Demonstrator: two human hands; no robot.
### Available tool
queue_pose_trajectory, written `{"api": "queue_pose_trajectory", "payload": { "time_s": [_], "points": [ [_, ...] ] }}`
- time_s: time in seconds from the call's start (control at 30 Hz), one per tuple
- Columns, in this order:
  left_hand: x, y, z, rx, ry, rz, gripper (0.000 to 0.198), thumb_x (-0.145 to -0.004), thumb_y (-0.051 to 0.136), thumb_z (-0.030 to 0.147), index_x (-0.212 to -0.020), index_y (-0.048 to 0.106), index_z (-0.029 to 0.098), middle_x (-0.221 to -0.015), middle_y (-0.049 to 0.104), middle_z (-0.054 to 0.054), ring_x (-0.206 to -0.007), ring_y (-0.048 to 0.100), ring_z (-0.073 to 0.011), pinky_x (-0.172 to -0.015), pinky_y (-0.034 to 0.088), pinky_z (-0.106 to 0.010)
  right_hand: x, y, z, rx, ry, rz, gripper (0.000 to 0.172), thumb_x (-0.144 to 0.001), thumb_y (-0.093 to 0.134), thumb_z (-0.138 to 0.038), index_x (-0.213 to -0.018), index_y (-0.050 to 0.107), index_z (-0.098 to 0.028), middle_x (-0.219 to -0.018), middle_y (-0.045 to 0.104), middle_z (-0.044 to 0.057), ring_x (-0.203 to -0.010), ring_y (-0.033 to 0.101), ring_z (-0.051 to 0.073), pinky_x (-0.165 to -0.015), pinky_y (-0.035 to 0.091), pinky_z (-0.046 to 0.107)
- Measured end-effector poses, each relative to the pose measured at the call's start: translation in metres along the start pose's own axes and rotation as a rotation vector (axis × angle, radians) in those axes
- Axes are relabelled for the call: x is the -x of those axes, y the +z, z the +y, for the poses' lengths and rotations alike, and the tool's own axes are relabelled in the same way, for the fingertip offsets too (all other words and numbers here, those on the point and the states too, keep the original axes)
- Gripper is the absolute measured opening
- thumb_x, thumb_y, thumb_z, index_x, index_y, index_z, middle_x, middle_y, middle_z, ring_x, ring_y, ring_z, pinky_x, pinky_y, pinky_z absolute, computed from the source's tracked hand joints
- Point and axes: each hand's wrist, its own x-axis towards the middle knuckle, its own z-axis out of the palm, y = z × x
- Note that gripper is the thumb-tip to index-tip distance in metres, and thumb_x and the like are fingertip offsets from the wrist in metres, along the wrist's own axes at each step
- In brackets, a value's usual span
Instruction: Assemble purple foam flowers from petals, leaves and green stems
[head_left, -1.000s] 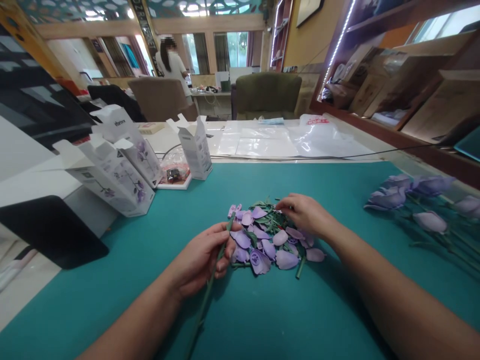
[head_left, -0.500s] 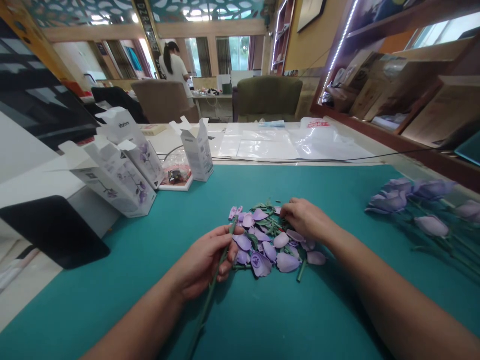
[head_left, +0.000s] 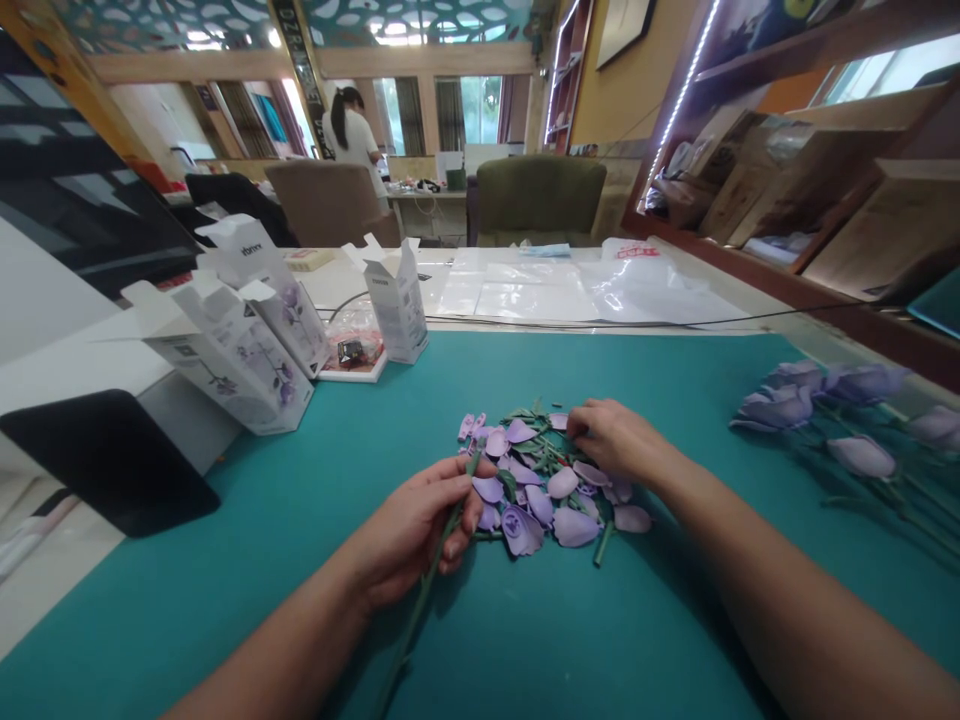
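Note:
My left hand [head_left: 416,525] is closed round a thin green stem [head_left: 420,600] that runs from the pile down toward me. A heap of loose purple petals and green leaf pieces [head_left: 536,480] lies on the teal mat [head_left: 315,500] in front of me. My right hand [head_left: 615,440] rests on the far right side of that heap, fingers curled down and pinched among the pieces; what they grip is hidden.
Finished purple flowers [head_left: 810,395] with stems lie at the right of the mat. Opened white boxes [head_left: 240,340] and a small tray [head_left: 351,362] stand at the left. A black pad [head_left: 105,460] sits at the left edge. Clear plastic sheets [head_left: 562,285] lie behind. A person [head_left: 352,130] stands far back.
My left hand has slid slightly toward me with the stem. The right hand has shifted a little on the heap, still among the pieces.

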Motion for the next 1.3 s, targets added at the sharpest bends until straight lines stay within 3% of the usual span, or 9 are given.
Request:
{"api": "queue_pose_trajectory", "payload": {
  "time_s": [0.27, 0.57, 0.77, 0.83, 0.9, 0.97, 1.03, 1.17, 1.3],
  "points": [
    [0.000, 0.003, -0.004, -0.039, -0.005, -0.011, 0.024, -0.086, 0.047, 0.025, -0.107, 0.052, 0.017, -0.059, 0.050, 0.005, -0.036, 0.034, -0.0041, -0.033, 0.028, -0.015, -0.001, 0.000, -0.014, 0.117, 0.041, 0.042, 0.024, -0.085, 0.048, -0.024, -0.085, 0.071, -0.020, -0.090, 0.065, 0.010, -0.085, 0.057, 0.022, -0.064, 0.036, 0.028],
    [0.001, 0.008, -0.013, -0.077, -0.029, -0.088, 0.021, -0.086, 0.047, 0.026, -0.103, 0.053, 0.016, -0.058, 0.052, 0.005, -0.034, 0.038, -0.0043, -0.032, 0.028, -0.015, -0.013, 0.007, -0.019, 0.122, 0.059, 0.023, 0.020, -0.076, 0.050, -0.011, -0.077, 0.070, -0.014, -0.086, 0.068, 0.014, -0.081, 0.061, 0.022, -0.064, 0.037, 0.028],
    [0.000, 0.009, -0.017, -0.088, -0.063, -0.104, 0.023, -0.086, 0.046, 0.026, -0.106, 0.053, 0.016, -0.057, 0.052, 0.004, -0.035, 0.039, -0.0053, -0.032, 0.028, -0.015, -0.005, -0.005, -0.025, 0.009, 0.095, 0.055, 0.015, -0.071, 0.050, -0.014, -0.072, 0.065, -0.017, -0.080, 0.067, 0.009, -0.073, 0.060, 0.019, -0.057, 0.036, 0.027],
    [0.000, 0.008, -0.017, -0.085, -0.065, -0.107, 0.024, -0.086, 0.046, 0.027, -0.107, 0.053, 0.016, -0.056, 0.052, 0.005, -0.035, 0.040, -0.0055, -0.032, 0.028, -0.015, 0.001, -0.012, -0.030, -0.173, 0.083, 0.084, 0.012, -0.072, 0.049, -0.016, -0.072, 0.060, -0.019, -0.075, 0.065, 0.004, -0.068, 0.057, 0.016, -0.056, 0.037, 0.025],
    [-0.001, 0.006, -0.017, -0.084, -0.060, -0.110, 0.025, -0.087, 0.047, 0.030, -0.107, 0.053, 0.016, -0.056, 0.051, 0.005, -0.034, 0.040, -0.0053, -0.032, 0.028, -0.016, 0.007, -0.017, -0.038, -0.536, 0.038, 0.100, 0.008, -0.071, 0.051, -0.019, -0.075, 0.057, -0.020, -0.066, 0.060, -0.001, -0.060, 0.052, 0.013, -0.053, 0.037, 0.024],
    [0.000, 0.006, -0.016, -0.086, -0.049, -0.113, 0.026, -0.087, 0.048, 0.034, -0.106, 0.053, 0.017, -0.055, 0.050, 0.006, -0.033, 0.039, -0.0048, -0.032, 0.028, -0.016, 0.013, -0.020, -0.047, -0.931, -0.017, 0.079, 0.013, -0.070, 0.055, -0.023, -0.082, 0.057, -0.019, -0.064, 0.057, -0.003, -0.056, 0.049, 0.011, -0.052, 0.038, 0.024],
    [0.001, 0.005, -0.015, -0.088, -0.035, -0.116, 0.025, -0.088, 0.048, 0.037, -0.102, 0.054, 0.017, -0.053, 0.049, 0.007, -0.032, 0.037, -0.0043, -0.032, 0.027, -0.015, 0.017, -0.022, -0.056, -1.182, -0.027, 0.029, 0.021, -0.069, 0.062, -0.029, -0.086, 0.059, -0.018, -0.068, 0.058, -0.002, -0.058, 0.051, 0.011, -0.054, 0.040, 0.024],
    [0.003, 0.006, -0.015, -0.071, -0.016, -0.108, 0.023, -0.087, 0.049, 0.038, -0.089, 0.054, 0.016, -0.051, 0.049, 0.006, -0.033, 0.040, -0.0052, -0.033, 0.031, -0.015, 0.023, -0.022, -0.069, -1.439, 0.027, -0.041, 0.025, -0.062, 0.074, -0.034, -0.073, 0.060, -0.017, -0.065, 0.061, -0.002, -0.059, 0.054, 0.010, -0.059, 0.044, 0.025],
    [0.004, 0.008, -0.014, -0.027, -0.027, -0.094, 0.019, -0.084, 0.050, 0.033, -0.085, 0.055, 0.014, -0.055, 0.052, 0.003, -0.038, 0.046, -0.0065, -0.035, 0.033, -0.016, 0.024, -0.020, -0.075, -1.533, 0.069, -0.073, 0.031, -0.060, 0.077, -0.041, -0.070, 0.060, -0.017, -0.063, 0.061, -0.001, -0.059, 0.056, 0.011, -0.059, 0.045, 0.025]
  ]
}}
